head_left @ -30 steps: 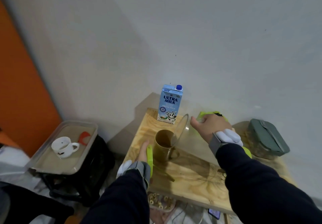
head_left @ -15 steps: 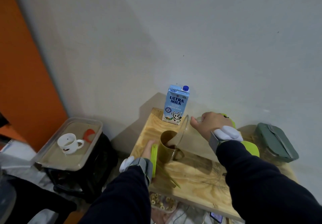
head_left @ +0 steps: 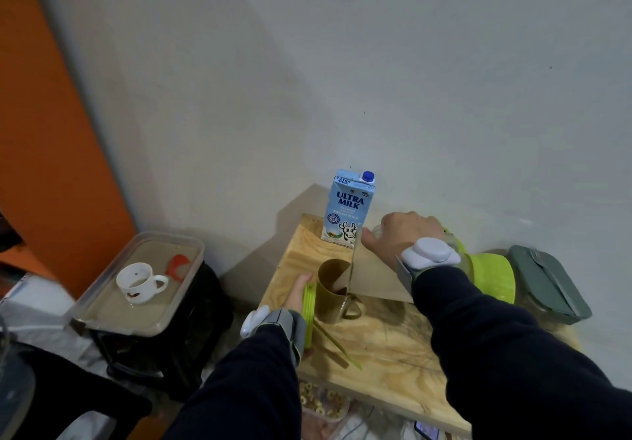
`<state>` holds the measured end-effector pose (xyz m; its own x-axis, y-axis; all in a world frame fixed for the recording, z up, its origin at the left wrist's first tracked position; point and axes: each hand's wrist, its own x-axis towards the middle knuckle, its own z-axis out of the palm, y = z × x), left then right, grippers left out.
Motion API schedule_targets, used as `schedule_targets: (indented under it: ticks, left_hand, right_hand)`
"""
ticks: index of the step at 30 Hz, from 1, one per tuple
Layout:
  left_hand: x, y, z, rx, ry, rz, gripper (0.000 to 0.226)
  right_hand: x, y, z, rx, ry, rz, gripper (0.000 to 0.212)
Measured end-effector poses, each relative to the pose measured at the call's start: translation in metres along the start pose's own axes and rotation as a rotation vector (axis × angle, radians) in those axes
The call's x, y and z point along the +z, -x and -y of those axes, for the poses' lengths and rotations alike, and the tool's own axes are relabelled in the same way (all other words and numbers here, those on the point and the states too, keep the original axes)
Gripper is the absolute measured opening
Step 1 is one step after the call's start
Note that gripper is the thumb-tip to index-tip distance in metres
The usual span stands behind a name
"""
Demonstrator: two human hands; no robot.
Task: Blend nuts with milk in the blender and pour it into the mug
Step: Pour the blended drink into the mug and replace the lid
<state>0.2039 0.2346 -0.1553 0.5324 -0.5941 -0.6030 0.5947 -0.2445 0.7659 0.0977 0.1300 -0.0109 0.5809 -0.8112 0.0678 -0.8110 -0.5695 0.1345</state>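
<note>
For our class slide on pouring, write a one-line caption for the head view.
Right hand tips the blender jug over the mug; left hand holds the green lid.

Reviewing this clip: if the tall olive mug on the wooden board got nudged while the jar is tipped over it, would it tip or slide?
The olive mug looks tall and narrow, so probably tippy. It seems nearly empty, with only a dark pool at the bottom, so likely light. The left hand beside it holds a green lid and may not steady it; the right hand holds the blender jar.

Mug [head_left: 333, 290], milk carton [head_left: 349, 208] on wooden board [head_left: 386, 347]
</note>
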Motion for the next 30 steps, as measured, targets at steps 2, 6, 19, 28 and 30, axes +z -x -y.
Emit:
schedule_targets:
  ticks: [2,6,19,28,30]
  left_hand:
    - [-0.001,0.002,-0.002,-0.037,-0.021,-0.001,0.023]
    - [-0.002,0.004,-0.003,-0.197,0.032,0.029,0.042]
    - [-0.013,0.015,-0.001,-0.387,-0.148,0.043,0.081]
    - [-0.012,0.020,-0.008,-0.393,-0.058,-0.011,0.090]
    - [-0.012,0.020,-0.008,-0.358,-0.010,-0.015,0.089]
  right_hand:
    - [0.000,-0.002,0.004,-0.040,0.033,-0.026,0.049]
    - [-0.004,-0.007,0.013,-0.101,0.096,-0.092,0.048]
    - [-0.024,-0.007,0.041,-0.267,0.268,-0.170,0.039]
    - [-0.010,0.005,0.022,-0.078,0.069,-0.128,0.044]
    - [-0.003,0.011,0.009,0.032,-0.018,-0.082,0.047]
